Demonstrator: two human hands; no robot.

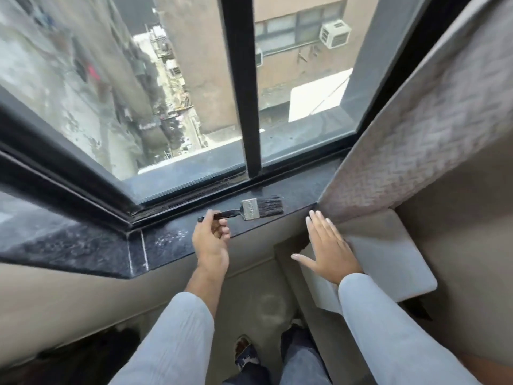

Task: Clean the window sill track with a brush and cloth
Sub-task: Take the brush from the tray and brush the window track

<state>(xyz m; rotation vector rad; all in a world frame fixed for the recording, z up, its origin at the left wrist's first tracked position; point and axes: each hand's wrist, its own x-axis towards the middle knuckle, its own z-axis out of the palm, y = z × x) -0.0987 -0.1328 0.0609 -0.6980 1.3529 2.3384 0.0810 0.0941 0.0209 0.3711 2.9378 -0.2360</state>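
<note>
A flat paintbrush with a black handle, metal ferrule and dark bristles lies on the dark stone sill, bristles pointing right. Just beyond it runs the grimy black window track under the glass. My left hand is at the handle's left end: the thumb lies over the handle tip and the fingers curl loosely in front of it, not closed round it. My right hand is spread flat with fingers straight, to the right of the brush and below the sill's edge. I see no cloth that I can identify.
A herringbone-upholstered panel stands against the sill's right end, with a pale flat pad beneath my right hand. A black vertical window bar meets the track above the brush. The sill continues left past a corner joint.
</note>
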